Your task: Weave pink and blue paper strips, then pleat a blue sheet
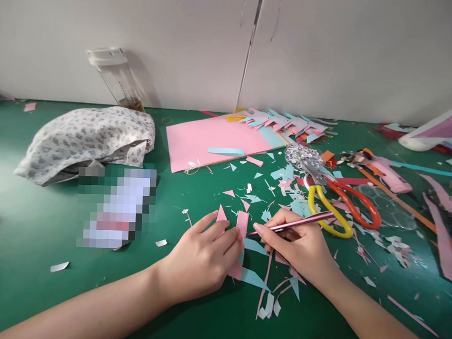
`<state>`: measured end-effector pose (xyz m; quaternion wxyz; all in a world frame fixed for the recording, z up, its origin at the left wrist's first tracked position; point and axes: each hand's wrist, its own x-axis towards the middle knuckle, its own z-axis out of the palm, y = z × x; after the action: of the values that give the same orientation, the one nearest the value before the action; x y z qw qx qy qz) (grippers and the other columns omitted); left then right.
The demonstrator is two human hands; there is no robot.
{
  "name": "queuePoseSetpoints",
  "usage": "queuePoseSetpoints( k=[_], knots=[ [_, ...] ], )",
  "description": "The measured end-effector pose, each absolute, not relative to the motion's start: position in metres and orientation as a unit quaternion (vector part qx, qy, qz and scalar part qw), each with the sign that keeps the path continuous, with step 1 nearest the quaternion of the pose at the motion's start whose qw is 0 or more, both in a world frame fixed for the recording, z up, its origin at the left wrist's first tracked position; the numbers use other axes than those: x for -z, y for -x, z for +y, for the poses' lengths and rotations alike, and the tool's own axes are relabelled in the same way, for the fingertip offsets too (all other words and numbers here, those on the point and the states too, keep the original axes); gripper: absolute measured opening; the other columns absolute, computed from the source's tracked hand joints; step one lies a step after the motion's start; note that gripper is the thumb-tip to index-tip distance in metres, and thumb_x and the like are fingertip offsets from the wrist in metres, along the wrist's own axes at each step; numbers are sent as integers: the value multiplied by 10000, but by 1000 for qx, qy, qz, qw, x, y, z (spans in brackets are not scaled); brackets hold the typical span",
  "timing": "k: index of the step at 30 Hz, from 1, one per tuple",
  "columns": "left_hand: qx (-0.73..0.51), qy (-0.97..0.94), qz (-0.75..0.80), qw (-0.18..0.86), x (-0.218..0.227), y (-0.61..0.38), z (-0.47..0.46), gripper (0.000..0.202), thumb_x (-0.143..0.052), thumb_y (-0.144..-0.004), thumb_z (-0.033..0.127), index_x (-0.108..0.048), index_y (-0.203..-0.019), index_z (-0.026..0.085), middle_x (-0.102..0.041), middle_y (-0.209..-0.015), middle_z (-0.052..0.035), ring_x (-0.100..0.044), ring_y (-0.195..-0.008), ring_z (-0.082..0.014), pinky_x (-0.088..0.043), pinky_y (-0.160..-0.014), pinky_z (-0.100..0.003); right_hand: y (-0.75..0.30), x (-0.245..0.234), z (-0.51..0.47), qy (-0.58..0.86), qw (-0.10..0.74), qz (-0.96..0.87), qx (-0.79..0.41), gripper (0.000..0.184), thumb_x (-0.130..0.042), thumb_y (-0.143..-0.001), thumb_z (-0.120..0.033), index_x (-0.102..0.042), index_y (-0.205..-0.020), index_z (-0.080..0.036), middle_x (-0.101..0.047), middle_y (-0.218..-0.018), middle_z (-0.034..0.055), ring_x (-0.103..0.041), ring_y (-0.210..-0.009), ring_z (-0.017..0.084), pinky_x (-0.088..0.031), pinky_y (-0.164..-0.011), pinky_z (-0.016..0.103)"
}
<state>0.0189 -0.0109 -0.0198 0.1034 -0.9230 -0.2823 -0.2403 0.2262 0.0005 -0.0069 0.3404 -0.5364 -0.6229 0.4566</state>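
Observation:
In the middle of the table my left hand (208,250) is closed over a folded pink and blue paper strip (242,224), holding it against the green surface. Pointed blue and pink ends stick out around the fingers; the part under the palm is hidden. My right hand (301,246) grips a slim metallic pink pen (294,224) whose tip rests close to the upright pink end of the strip. Cut paper scraps lie beneath and around both hands. Just beyond my right hand are scissors (345,201) with one yellow and one red handle.
A pink paper sheet (201,136) lies at the back, with a spiky pink-blue paper braid (283,123) on it. A pink glue gun (391,174) is at right, near a white bottle (435,128). At left are a patterned cloth (86,140), a clear cup (116,81) and a blurred-out phone-like object (119,208).

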Motion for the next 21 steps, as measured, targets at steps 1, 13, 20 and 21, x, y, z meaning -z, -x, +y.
queuePoseSetpoints(
  k=[1, 13, 20, 21],
  knots=[
    [242, 922, -284, 104, 20, -19, -11, 180, -508, -798, 127, -630, -930, 117, -677, -910, -39, -605, -868, -192, -464, -859, -375, -226, 7, 0, 536, 341, -626, -453, 256, -623, -776, -349, -469, -617, -220, -520, -488, -40, -474, -388, 87, -363, -349, 201],
    [238, 921, -289, 104, 19, -20, -11, 188, -510, -791, 118, -632, -933, 119, -677, -879, -38, -611, -836, -185, -471, -852, -379, -226, 6, 0, 542, 332, -618, -462, 264, -605, -790, -359, -456, -623, -220, -507, -480, -53, -461, -364, 79, -354, -341, 204],
    [237, 921, -292, 105, 18, -20, -12, 192, -490, -802, 111, -634, -930, 118, -676, -859, -46, -617, -831, -185, -474, -854, -385, -229, 9, -2, 548, 354, -638, -409, 273, -625, -776, -348, -451, -605, -226, -496, -489, -41, -460, -417, 97, -359, -398, 232],
    [236, 921, -292, 103, 18, -20, -12, 189, -493, -803, 115, -633, -929, 116, -675, -861, -46, -617, -835, -186, -473, -858, -386, -228, 9, -2, 548, 353, -636, -414, 270, -623, -778, -355, -454, -609, -228, -501, -492, -39, -459, -411, 97, -357, -392, 235]
  ],
)
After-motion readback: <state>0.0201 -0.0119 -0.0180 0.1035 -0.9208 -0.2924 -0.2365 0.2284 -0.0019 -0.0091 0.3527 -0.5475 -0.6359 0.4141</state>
